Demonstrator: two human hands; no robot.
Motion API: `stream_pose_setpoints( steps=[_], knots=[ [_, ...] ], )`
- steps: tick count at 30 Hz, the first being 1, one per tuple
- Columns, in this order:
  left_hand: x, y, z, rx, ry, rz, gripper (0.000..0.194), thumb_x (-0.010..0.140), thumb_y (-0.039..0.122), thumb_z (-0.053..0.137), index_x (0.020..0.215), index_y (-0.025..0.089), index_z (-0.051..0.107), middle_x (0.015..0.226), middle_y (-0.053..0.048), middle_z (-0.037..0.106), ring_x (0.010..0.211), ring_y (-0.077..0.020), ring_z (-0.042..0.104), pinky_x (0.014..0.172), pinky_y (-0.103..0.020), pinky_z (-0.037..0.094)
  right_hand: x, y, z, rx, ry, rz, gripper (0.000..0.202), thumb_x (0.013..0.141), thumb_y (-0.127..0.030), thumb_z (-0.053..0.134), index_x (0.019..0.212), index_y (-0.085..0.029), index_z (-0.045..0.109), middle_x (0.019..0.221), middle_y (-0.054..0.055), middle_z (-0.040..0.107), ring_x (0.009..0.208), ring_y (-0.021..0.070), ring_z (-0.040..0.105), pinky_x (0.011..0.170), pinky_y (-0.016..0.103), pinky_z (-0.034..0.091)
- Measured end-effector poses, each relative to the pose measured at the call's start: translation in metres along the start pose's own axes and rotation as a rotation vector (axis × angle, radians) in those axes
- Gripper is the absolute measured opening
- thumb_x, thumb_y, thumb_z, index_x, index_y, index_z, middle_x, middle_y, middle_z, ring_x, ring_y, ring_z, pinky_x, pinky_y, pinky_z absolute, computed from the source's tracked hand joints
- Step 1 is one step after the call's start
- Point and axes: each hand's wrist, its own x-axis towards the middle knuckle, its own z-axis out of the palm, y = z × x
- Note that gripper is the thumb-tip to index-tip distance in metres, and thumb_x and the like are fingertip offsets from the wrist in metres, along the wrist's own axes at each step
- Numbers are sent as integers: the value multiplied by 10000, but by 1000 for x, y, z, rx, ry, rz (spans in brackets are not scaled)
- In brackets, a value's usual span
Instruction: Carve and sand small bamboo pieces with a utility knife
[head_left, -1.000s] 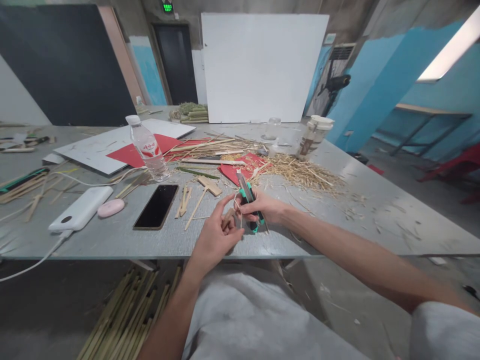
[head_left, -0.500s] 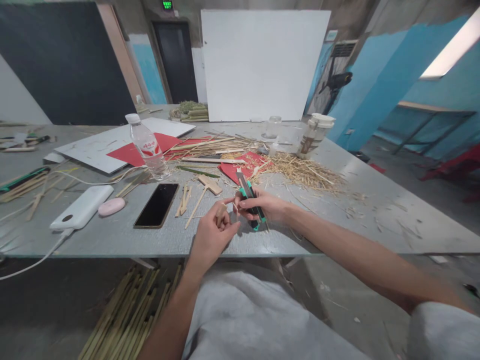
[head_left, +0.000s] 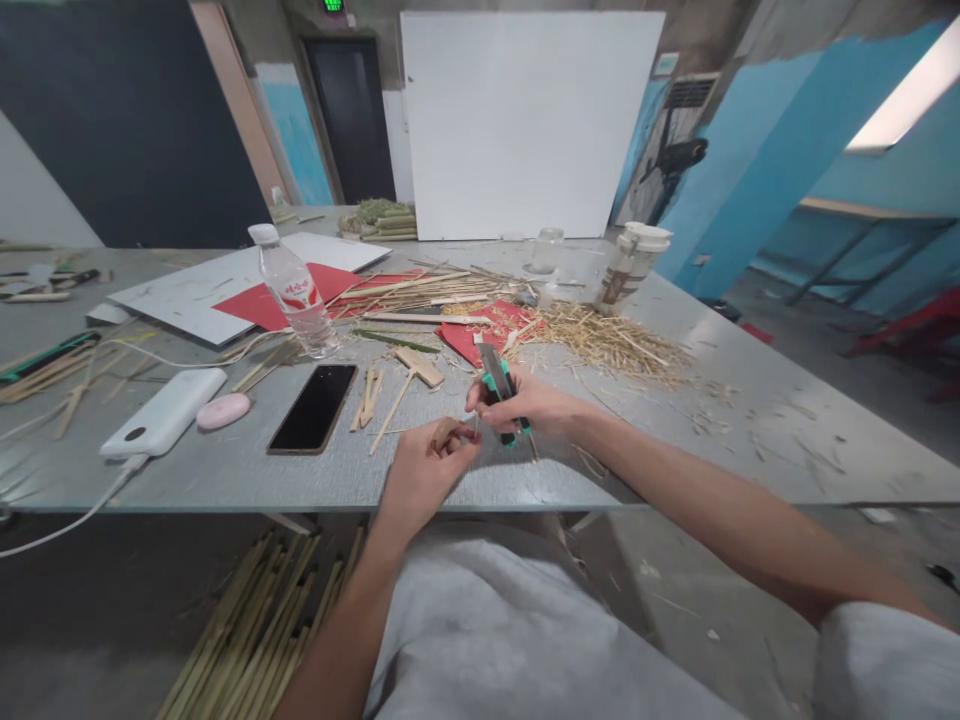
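Note:
A black and green utility knife (head_left: 496,385) is held in my right hand (head_left: 521,402), its blade pointing up and away from me. My left hand (head_left: 435,460) is closed just to the left, thumb and fingers pinched near a thin pale piece (head_left: 477,424) between the two hands. That piece is too small to make out clearly. Left of my hands lie a flat wooden piece (head_left: 420,366), a thin stick (head_left: 391,412) touching it and some short split strips (head_left: 367,398).
A phone (head_left: 313,410), a pink oval case (head_left: 223,411) and a white power bank (head_left: 163,412) lie left. Behind stand a water bottle (head_left: 296,292) and a lidded cup (head_left: 630,266). Straw shavings (head_left: 615,345) and red paper (head_left: 461,340) lie beyond my hands.
My right hand has shifted slightly, with the knife a little higher, and its fingers have moved away from my left fingertips. The left fingers have curled in a bit more.

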Motion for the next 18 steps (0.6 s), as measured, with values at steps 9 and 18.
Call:
stream_pose_setpoints(
  steps=[9, 18],
  knots=[
    [4, -4, 0, 66, -26, -7, 227, 879, 419, 713, 833, 198, 703, 624, 65, 455, 609, -130, 446, 603, -257, 360, 2, -13, -6, -93, 91, -31, 370, 794, -460, 899, 812, -155, 690, 600, -34, 538, 523, 88, 467, 511, 240, 393],
    [3, 0, -2, 31, -31, 62, 394, 931, 394, 645, 608, 259, 466, 623, 6, 466, 1142, -269, 698, 824, -296, 482, 1, -34, -38, 0, 800, -403, 482, 859, -599, 845, 854, -214, 556, 687, -38, 479, 562, 74, 395, 497, 241, 307]
  ],
)
